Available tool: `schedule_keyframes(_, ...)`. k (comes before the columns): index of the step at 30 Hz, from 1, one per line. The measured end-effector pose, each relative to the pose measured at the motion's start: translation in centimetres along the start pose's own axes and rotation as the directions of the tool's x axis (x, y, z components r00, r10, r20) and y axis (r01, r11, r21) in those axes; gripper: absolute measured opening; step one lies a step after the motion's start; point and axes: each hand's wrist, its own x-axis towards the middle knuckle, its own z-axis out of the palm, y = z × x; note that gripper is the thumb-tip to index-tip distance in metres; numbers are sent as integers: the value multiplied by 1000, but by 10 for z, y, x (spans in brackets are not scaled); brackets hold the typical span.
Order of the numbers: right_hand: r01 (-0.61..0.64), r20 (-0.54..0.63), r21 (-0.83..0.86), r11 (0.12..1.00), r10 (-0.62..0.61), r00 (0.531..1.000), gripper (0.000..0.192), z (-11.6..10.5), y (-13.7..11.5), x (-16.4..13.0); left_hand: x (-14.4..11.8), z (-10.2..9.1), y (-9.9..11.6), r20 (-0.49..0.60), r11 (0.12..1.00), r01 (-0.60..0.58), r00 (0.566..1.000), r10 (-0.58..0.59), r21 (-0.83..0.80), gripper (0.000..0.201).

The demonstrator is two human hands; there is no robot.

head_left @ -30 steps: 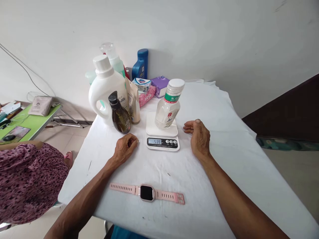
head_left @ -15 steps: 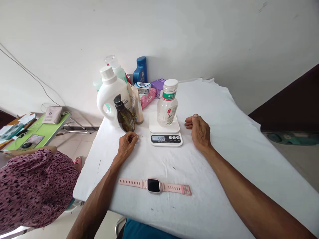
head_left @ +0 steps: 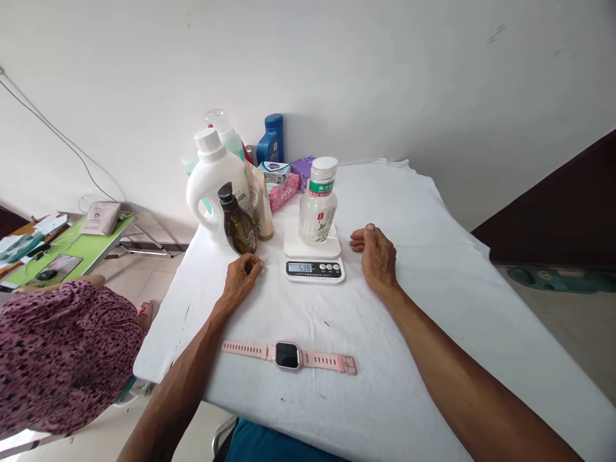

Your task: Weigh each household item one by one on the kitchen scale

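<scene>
1. Clear plastic bottle with white cap [head_left: 317, 208] stands upright on the white digital scale [head_left: 312, 256], between our hands.
2. Our left hand [head_left: 243, 279] rests loosely curled on the white-clothed surface [head_left: 433, 269], holding nothing.
3. Our right hand [head_left: 378, 260] lies relaxed, empty.

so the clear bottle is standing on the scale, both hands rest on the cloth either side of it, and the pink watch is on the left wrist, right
Not quite. In the head view the pink watch lies flat on the white cloth, strap spread out, on no wrist. The rest holds: the clear bottle stands on the scale, with the left hand and right hand either side.
</scene>
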Motion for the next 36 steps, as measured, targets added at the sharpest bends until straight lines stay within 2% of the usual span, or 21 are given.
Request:
schedule_keyframes(5, -12, 16, -4, 1000, 12, 1000, 70, -2, -1, 0, 1, 0, 1, 32, 1000, 17, 999, -18, 21, 24)
schedule_keyframes(10, -55, 28, 8, 998, 54, 998, 70, -3, 3, 1, 4, 2, -2, 71, 993, -28, 997, 20, 111, 22)
schedule_keyframes(15, -96, 67, 61, 993, 92, 994, 61, -7, 2, 2, 6, 2, -4, 106, 987, -42, 994, 26, 152, 24)
schedule_keyframes(20, 15, 138, 66, 998, -24, 990, 57, -13, -25, 3, 6, 2, -4, 141, 983, -44, 990, 19, 178, 25)
schedule_keyframes(24, 149, 251, -19, 989, -140, 958, 78, -3, -63, 7, 6, 4, -4, 157, 982, -37, 988, 9, 183, 24)
schedule_keyframes(27, 211, 267, -168, 963, -162, 950, 86, 14, -83, 10, 7, 5, -4, 185, 985, -14, 983, -19, 175, 23)
schedule_keyframes(32, 237, 201, -345, 908, -175, 964, 68, 34, -88, 14, 8, 4, -4, 210, 989, -1, 977, -31, 150, 24)
schedule_keyframes(36, 199, 199, -343, 918, -137, 971, 56, 33, -92, 19, 9, 4, -7, 215, 990, -19, 977, -12, 140, 24)
